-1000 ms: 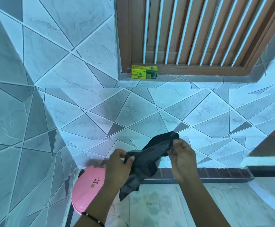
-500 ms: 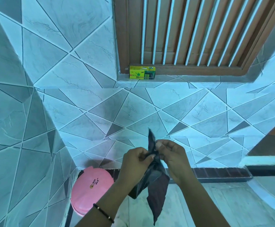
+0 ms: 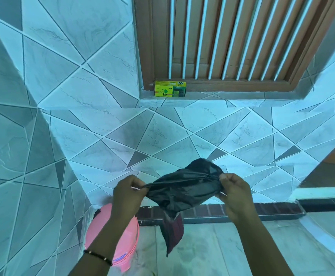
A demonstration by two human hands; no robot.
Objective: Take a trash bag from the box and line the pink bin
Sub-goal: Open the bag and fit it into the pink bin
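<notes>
Walls: pale tiles (image 3: pixel 103 136) cut by diagonal grout lines, filling the view behind and above the grip.
Window: brown wooden frame with vertical slats (image 3: pixel 232 36), high above the grip and slightly to its right.
Floor: light marbled surface (image 3: pixel 212 251), below the grip, edged by a dark tiled strip (image 3: pixel 272 209) at the wall's foot.
Pink bin: lid-topped pink bin (image 3: pixel 130 232), standing on the floor below the left hand, partly hidden by the forearm.
Trash bag: black trash bag (image 3: pixel 182 190), stretched taut between both hands, a loose tail hanging down below the grip; not yet on the bin.
Left hand: left hand (image 3: pixel 127 193), fingers closed in a pinch on the bag's left edge.
Right hand: right hand (image 3: pixel 235 191), thumb and fingers pinched shut on the gathered right edge.
Box: green-yellow box (image 3: pixel 170 88), on the window sill, well above the grip.
Bracelet: dark beaded bracelet (image 3: pixel 98 255), on the left wrist, below the grip.
</notes>
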